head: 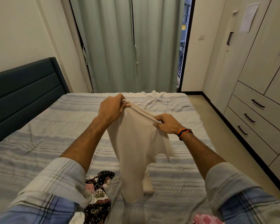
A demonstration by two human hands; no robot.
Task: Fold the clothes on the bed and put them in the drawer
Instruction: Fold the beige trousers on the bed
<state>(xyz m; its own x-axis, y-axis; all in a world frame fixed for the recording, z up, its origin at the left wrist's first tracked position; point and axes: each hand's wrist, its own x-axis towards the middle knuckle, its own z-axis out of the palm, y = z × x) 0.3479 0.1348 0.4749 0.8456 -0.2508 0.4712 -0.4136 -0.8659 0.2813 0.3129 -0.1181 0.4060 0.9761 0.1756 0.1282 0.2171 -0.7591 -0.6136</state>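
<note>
- A person stands at the side of a bed (39, 151) and holds a cream top (136, 151) up in the air over the striped sheet.
- The left hand (111, 109) pinches one end of the top's upper edge; the right hand (166, 123) pinches the other end, lower and nearer the person. Both hands are closed on the cloth.
- The top hangs from that slanted edge, bunched along its length, with its lower end just above or touching the bed; which one cannot be told.
- To do this step well, the judgement is that the hands should level the edge, pull it taut so the body hangs flat, then lay it on the bare sheet ahead before folding.
- A patterned garment (100, 191) and a pink garment (205, 219) lie at the near edge, not yet folded.
- Drawers (255, 117) with dark handles sit in the wardrobe on the right, all closed, so one must be opened later.
- The fingertips are buried in cloth, so the exact grip is unclear.
- The top's sleeves and front cannot be told apart.
- A pale object (148, 185) behind the top is partly hidden.
- The pink garment is cut off by the frame.
</note>
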